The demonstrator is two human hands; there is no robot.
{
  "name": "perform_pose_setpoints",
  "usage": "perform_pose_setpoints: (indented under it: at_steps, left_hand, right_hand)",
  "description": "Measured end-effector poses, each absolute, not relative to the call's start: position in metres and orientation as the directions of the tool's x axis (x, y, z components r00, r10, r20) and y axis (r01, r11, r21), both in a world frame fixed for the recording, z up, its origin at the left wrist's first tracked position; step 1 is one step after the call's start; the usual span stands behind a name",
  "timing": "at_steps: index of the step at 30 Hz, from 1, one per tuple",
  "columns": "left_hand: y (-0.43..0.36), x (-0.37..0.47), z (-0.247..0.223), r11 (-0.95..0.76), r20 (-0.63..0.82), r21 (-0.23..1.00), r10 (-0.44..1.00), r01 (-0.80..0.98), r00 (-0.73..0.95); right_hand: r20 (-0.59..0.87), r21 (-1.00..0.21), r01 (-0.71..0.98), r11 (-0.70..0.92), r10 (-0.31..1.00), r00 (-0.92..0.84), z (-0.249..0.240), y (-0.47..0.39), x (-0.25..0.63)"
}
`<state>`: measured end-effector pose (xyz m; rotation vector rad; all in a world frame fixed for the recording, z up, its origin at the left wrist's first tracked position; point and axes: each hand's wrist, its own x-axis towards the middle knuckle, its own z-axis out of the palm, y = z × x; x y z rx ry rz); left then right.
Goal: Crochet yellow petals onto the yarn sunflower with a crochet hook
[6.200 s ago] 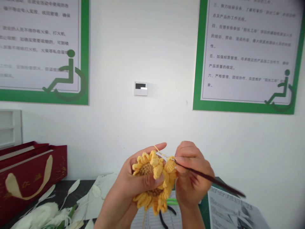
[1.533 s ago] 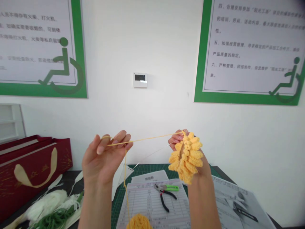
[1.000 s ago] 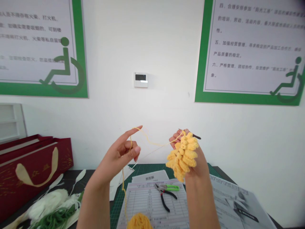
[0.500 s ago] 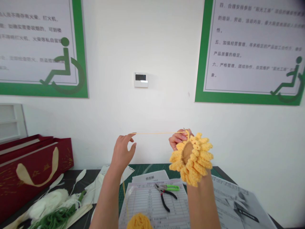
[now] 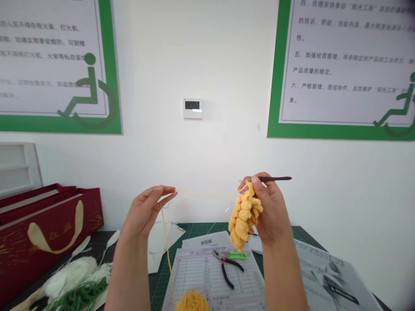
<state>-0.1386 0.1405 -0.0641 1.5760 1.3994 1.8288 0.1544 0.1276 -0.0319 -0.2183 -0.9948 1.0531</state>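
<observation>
My right hand (image 5: 266, 194) grips a dark-handled crochet hook (image 5: 277, 178) together with the yellow crocheted flower (image 5: 243, 218), which hangs edge-on below the fingers. My left hand (image 5: 152, 205), at the left, pinches the yellow yarn (image 5: 167, 235) between thumb and fingers. From there a slightly slack strand runs across to the top of the flower, and another length drops to the yellow yarn ball (image 5: 193, 301) at the bottom edge.
Pliers (image 5: 227, 272) and a green cutter (image 5: 237, 255) lie on printed sheets (image 5: 194, 268) over a green mat. Red gift bags (image 5: 65, 224), white yarn (image 5: 73, 274) and green yarn (image 5: 78, 298) are at the left. More printed paper (image 5: 311, 268) lies right.
The flower has turned from showing its brown centre to edge-on, and the hook handle has come into view. My left hand has moved left and closed on the yarn, which has slackened.
</observation>
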Motion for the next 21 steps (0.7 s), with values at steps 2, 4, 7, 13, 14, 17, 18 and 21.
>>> perform_pose_setpoints:
  at_steps: [2,4,7,13,14,17,18,21]
  left_hand:
    - [0.137,-0.150,-0.064,-0.422,0.492,0.870,0.769,0.254,-0.407]
    - [0.134,-0.161,-0.065,-0.349,0.416,0.909,0.778,0.227,-0.471]
    - [0.130,-0.174,-0.066,-0.160,0.281,0.951,0.806,0.265,-0.522]
    - [0.113,-0.163,-0.066,0.197,0.049,0.835,0.903,0.514,-0.427]
    - [0.109,-0.158,-0.065,0.205,0.018,0.808,0.928,0.552,-0.371]
    - [0.099,-0.150,-0.060,0.152,0.033,0.750,0.964,0.644,-0.265]
    - [0.097,-0.151,-0.058,0.132,0.082,0.735,0.956,0.666,-0.280]
    - [0.095,-0.157,-0.051,0.074,0.303,0.708,0.867,0.703,-0.396]
  right_hand:
    - [0.589,-0.597,-0.588,0.546,0.796,0.141,-0.032,0.129,0.154]
    - [0.606,-0.600,-0.548,0.583,0.778,0.165,-0.033,0.130,0.153]
    - [0.645,-0.596,-0.480,0.644,0.740,0.190,-0.035,0.130,0.151]
    - [0.719,-0.579,-0.354,0.734,0.665,0.203,-0.037,0.130,0.149]
    - [0.728,-0.576,-0.339,0.744,0.656,0.201,-0.037,0.130,0.148]
    - [0.753,-0.567,-0.301,0.767,0.631,0.189,-0.038,0.129,0.145]
    - [0.759,-0.565,-0.291,0.772,0.624,0.183,-0.038,0.128,0.144]
    - [0.777,-0.554,-0.271,0.787,0.605,0.171,-0.039,0.126,0.140]
